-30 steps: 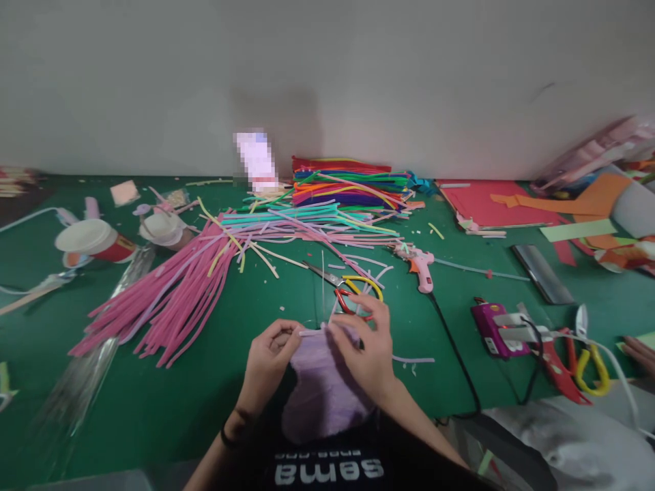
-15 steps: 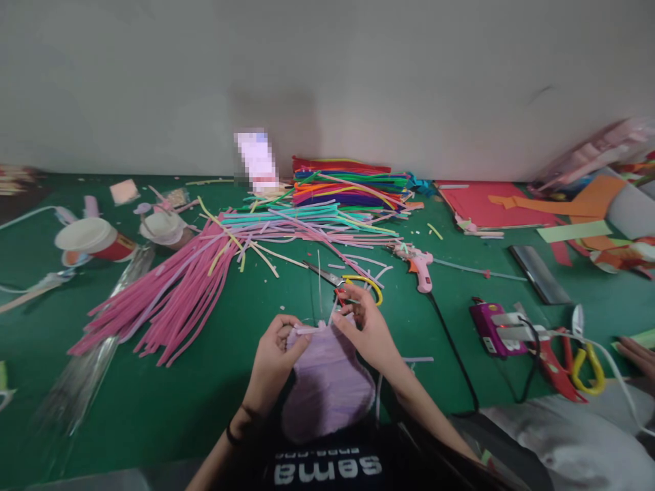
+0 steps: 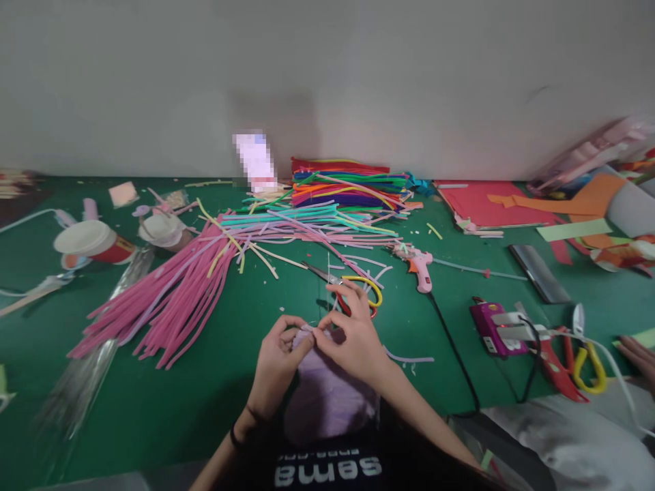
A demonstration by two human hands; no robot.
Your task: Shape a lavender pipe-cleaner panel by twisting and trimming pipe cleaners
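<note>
A lavender, rounded piece with a ribbed fuzzy surface [image 3: 330,402], seemingly made of pipe cleaners, lies between my hands and my shirt. My left hand [image 3: 273,365] pinches its upper edge between thumb and fingers. Close beside it, my right hand [image 3: 353,337] has thumb and index finger closed on the same edge, its other fingers raised. Thin clear wire-like strands rise from this spot. Just beyond the right hand are scissors with yellow and red handles [image 3: 377,290], partly covered by its fingers.
Pink pipe cleaners [image 3: 179,300] spread at left, near paper cups [image 3: 84,235]. Multicoloured pipe cleaners [image 3: 348,184] are stacked behind. To the right lie a pink glue gun [image 3: 422,269], a phone [image 3: 540,273], a purple power strip [image 3: 491,331] and yellow-handled pliers [image 3: 588,368]. Another person's hand [image 3: 637,358] rests at the edge.
My right hand has moved left and closer to my left hand along the piece's upper edge. The lavender strip that rose beside its fingers is no longer seen there.
</note>
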